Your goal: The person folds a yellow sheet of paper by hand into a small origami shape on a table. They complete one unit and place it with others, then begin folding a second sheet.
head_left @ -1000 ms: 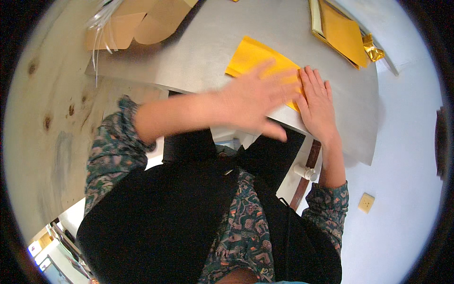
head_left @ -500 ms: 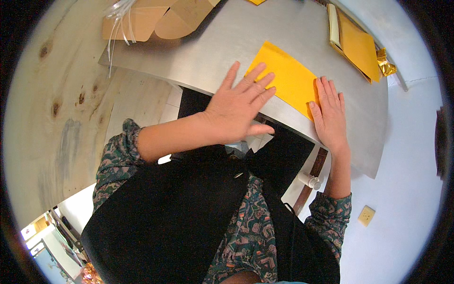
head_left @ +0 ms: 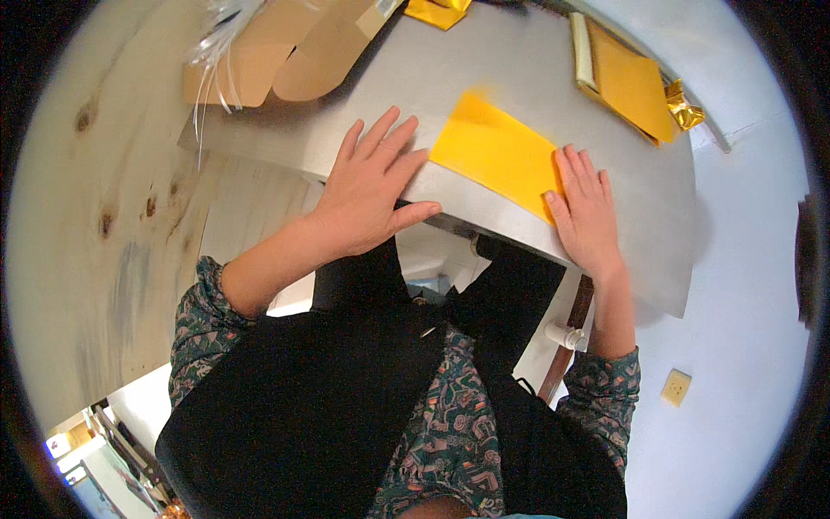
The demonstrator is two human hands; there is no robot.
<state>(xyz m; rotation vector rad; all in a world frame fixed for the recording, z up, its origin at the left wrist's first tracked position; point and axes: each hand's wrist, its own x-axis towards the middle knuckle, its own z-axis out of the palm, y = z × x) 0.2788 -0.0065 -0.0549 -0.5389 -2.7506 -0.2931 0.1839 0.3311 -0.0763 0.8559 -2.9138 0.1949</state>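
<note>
A flat yellow rectangular sheet (head_left: 497,156), perhaps paper or foil, lies near the front edge of the grey table (head_left: 497,69). Beside its left end is my left hand (head_left: 372,182), fingers spread, with nothing held. The fingertips are close to the sheet's left edge. My right hand (head_left: 588,203) rests flat over the sheet's right end, its fingers stretched out and the thumb apart on the yellow surface. Whether the sheet is a single layer or folded, I cannot tell.
An open brown cardboard box (head_left: 316,65) with clear plastic strips (head_left: 223,56) stands at the far left. A stack of yellow sheets (head_left: 624,82) and a crumpled gold foil piece (head_left: 684,105) sit at the far right. Another gold piece (head_left: 439,12) lies at the back.
My left hand has moved left, off the sheet to beside its left end. The right hand stays at the right end. The whole view has shifted slightly.
</note>
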